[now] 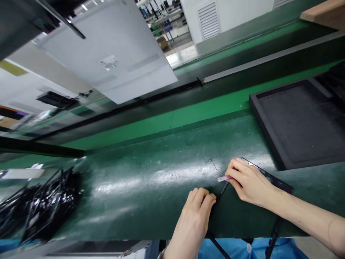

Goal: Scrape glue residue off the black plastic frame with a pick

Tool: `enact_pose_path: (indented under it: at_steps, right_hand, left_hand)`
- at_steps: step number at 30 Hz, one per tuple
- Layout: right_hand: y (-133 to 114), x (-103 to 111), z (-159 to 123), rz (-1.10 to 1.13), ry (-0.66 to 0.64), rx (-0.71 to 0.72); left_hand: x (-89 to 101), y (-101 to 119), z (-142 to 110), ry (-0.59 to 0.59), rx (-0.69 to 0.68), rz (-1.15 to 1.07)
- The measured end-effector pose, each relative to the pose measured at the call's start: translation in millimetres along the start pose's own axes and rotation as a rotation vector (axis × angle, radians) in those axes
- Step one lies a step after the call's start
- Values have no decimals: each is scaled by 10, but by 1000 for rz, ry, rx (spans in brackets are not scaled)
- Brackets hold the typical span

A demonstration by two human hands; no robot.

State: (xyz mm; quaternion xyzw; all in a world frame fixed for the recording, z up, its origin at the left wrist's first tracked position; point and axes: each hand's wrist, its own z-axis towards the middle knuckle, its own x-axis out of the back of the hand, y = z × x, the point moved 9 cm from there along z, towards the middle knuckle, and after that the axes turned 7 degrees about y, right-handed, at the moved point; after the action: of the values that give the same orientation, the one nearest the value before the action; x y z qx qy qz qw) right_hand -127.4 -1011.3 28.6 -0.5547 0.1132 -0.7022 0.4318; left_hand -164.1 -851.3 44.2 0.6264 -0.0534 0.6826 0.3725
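Note:
A thin black rectangular frame (280, 184) lies on the dark green work surface (151, 180) near its front edge. My right hand (249, 181) rests on top of the frame, fingers curled, pinching a small pale pink strip (224, 178) at its left edge. My left hand (195, 216) is closed, its fingertips pressed on the frame's near left edge (221, 193). Most of the frame is hidden under both hands.
A black shallow tray (299, 126) sits at the right. A heap of glossy black frames (37, 208) lies at the left. A bright green strip (172, 118) runs behind the work surface. A large white panel (113, 46) hangs above the far side.

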Motion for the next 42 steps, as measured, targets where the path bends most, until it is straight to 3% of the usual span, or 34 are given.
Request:
enact_pose_path:
  at_steps: [4, 8, 13, 17, 22, 28, 32, 36, 42]
  right_hand:
    - [-7, -1, 9, -3, -1, 8]
    - [-13, -3, -7, -5, -2, 12]
    - [-13, -8, -9, 9, -3, 9]
    - [-15, -6, -8, 4, -4, 13]
    - [-17, -5, -27, -16, 0, 26]
    - [-25, 15, -22, 2, 32, 53]
    - [-16, 4, -22, 10, 29, 51]
    - [-11, -9, -17, 4, 29, 55]
    - [-2, 1, -21, 12, 38, 52]
  left_hand:
    - [69, 44, 64, 0, 3, -206]
    - [5, 111, 61, -9, 43, -555]
    - [-55, -21, -135, -50, 238, -886]
    - [115, -257, -249, 56, 324, -758]
    - [199, -65, -196, 138, 52, -258]
    - [35, 78, -235, 10, -92, 53]
    - [166, 27, -357, -41, -20, -32]
    - [305, -28, -429, 23, 114, -205]
    - [45, -29, -343, -9, 125, -674]
